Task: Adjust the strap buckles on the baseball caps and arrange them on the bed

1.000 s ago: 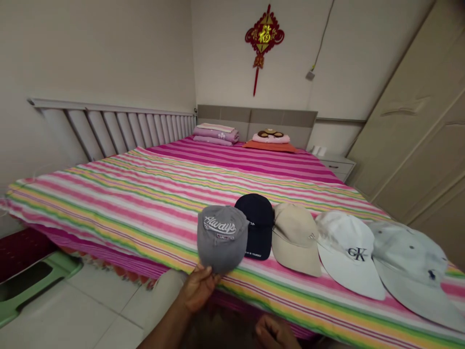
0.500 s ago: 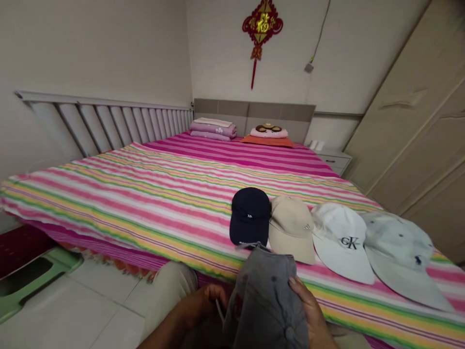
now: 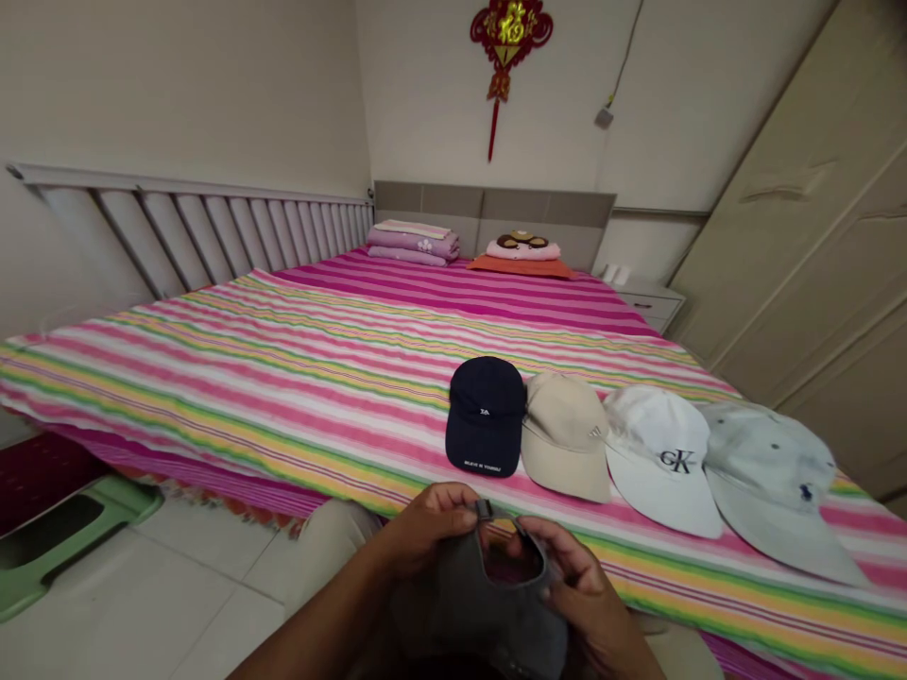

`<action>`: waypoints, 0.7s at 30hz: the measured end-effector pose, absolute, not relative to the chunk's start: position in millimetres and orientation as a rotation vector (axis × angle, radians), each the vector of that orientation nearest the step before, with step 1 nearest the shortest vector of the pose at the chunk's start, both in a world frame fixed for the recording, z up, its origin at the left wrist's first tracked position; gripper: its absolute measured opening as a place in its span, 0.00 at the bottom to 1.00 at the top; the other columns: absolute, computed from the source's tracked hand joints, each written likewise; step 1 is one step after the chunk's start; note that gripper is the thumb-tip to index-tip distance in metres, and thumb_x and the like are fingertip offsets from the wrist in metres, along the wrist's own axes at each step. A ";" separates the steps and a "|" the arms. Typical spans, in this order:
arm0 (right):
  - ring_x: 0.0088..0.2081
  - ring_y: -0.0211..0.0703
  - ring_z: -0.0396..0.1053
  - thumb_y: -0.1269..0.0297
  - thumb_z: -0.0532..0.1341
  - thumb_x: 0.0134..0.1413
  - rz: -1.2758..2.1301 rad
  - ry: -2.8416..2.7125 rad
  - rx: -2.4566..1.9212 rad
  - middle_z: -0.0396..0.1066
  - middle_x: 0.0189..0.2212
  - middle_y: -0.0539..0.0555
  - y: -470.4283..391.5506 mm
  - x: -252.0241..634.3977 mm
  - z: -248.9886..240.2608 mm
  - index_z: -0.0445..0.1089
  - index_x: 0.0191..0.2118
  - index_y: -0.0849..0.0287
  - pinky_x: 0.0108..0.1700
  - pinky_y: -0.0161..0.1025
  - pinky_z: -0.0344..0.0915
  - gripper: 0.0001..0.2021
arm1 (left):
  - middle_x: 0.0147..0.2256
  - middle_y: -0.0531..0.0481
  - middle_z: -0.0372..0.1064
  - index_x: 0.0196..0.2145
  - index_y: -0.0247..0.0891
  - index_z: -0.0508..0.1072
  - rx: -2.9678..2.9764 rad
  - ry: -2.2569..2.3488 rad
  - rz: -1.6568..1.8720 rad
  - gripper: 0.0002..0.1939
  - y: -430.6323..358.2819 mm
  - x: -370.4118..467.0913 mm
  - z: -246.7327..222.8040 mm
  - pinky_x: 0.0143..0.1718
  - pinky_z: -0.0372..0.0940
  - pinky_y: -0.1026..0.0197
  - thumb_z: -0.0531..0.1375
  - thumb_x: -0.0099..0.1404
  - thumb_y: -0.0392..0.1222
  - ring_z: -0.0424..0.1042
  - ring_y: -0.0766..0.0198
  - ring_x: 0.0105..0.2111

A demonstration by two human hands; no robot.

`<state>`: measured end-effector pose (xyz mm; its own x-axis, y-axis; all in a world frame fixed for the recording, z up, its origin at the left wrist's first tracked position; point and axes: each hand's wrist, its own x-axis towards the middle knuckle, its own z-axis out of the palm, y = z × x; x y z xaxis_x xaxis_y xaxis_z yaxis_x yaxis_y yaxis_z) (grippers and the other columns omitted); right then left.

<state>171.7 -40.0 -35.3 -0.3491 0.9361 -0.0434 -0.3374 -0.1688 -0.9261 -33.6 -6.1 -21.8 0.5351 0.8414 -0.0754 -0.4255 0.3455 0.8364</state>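
A dark grey baseball cap (image 3: 488, 604) is held over my lap, its back opening and strap facing up. My left hand (image 3: 432, 529) pinches the strap by its buckle, left of the opening. On the other side, my right hand (image 3: 585, 595) grips the cap's edge between thumb and fingers. Beyond it on the bed lie a navy cap (image 3: 486, 416), a beige cap (image 3: 565, 434), a white cap with "CK" letters (image 3: 664, 458) and a pale grey-green cap (image 3: 776, 482), side by side in a row with brims toward me.
The bed (image 3: 283, 378) has a striped sheet and a white side rail (image 3: 198, 236). Folded purple bedding (image 3: 415, 244) and a pink-and-orange pile (image 3: 522, 257) rest by the headboard (image 3: 545, 217). A green stool (image 3: 85, 538) stands at the lower left.
The grey cap has been turned so its back opening now shows. My left hand has come up to the strap, and my right hand has shifted along the edge.
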 end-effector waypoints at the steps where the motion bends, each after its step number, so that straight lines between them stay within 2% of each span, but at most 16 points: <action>1: 0.46 0.51 0.66 0.60 0.68 0.34 1.718 -1.151 -0.784 0.71 0.42 0.56 -41.5 173.5 -34.4 0.67 0.46 0.52 0.48 0.46 0.59 0.26 | 0.24 0.50 0.70 0.27 0.33 0.71 0.887 0.572 0.873 0.11 -6.3 -33.4 -21.5 0.29 0.58 0.66 0.64 0.49 0.42 0.66 0.69 0.23; 3: 0.49 0.54 0.63 0.52 0.65 0.37 1.771 -1.201 -0.701 0.68 0.46 0.60 -42.8 175.6 -29.7 0.64 0.51 0.54 0.50 0.50 0.57 0.31 | 0.24 0.50 0.70 0.28 0.32 0.71 0.905 0.598 0.839 0.11 -8.1 -33.4 -20.6 0.28 0.57 0.67 0.64 0.49 0.42 0.65 0.70 0.23; 5: 0.46 0.54 0.66 0.47 0.60 0.42 1.736 -1.235 -0.711 0.68 0.45 0.62 -42.3 173.5 -22.2 0.62 0.52 0.55 0.46 0.50 0.61 0.30 | 0.23 0.51 0.69 0.27 0.32 0.71 0.913 0.627 0.798 0.11 -10.8 -32.3 -19.3 0.26 0.55 0.67 0.65 0.48 0.42 0.64 0.71 0.22; 7: 0.41 0.50 0.69 0.50 0.58 0.47 1.536 -1.379 -0.853 0.70 0.41 0.60 -40.8 167.3 -13.4 0.64 0.50 0.56 0.43 0.47 0.64 0.24 | 0.23 0.52 0.67 0.26 0.32 0.70 0.932 0.650 0.778 0.12 -13.1 -30.0 -17.8 0.25 0.53 0.68 0.65 0.47 0.42 0.62 0.72 0.21; 11: 0.41 0.45 0.68 0.65 0.56 0.53 0.846 -1.939 -0.977 0.71 0.40 0.57 -40.3 151.4 4.0 0.68 0.45 0.55 0.42 0.41 0.65 0.13 | 0.20 0.55 0.63 0.23 0.32 0.68 1.024 0.704 0.766 0.12 -14.3 -27.6 -13.9 0.23 0.49 0.69 0.65 0.46 0.43 0.57 0.74 0.20; 15: 0.36 0.40 0.70 0.71 0.51 0.55 0.445 -2.154 -0.934 0.73 0.36 0.56 -43.4 142.8 13.1 0.67 0.45 0.57 0.35 0.35 0.68 0.13 | 0.18 0.57 0.59 0.23 0.33 0.66 1.113 0.761 0.734 0.13 -14.4 -32.5 -11.4 0.21 0.47 0.69 0.63 0.46 0.44 0.53 0.75 0.18; 21: 0.34 0.45 0.72 0.76 0.47 0.55 -0.082 -2.290 -0.876 0.73 0.33 0.60 -46.8 142.5 3.7 0.66 0.44 0.63 0.33 0.38 0.70 0.15 | 0.24 0.53 0.66 0.29 0.33 0.70 1.348 0.782 0.647 0.12 -16.9 -39.0 -4.9 0.24 0.53 0.69 0.63 0.44 0.36 0.59 0.72 0.22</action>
<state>142.5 -46.8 3.7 -0.5460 0.5697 0.6142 0.6123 0.7718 -0.1716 -39.0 -16.9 -4.9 0.5963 0.7940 -0.1184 0.0325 0.1235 0.9918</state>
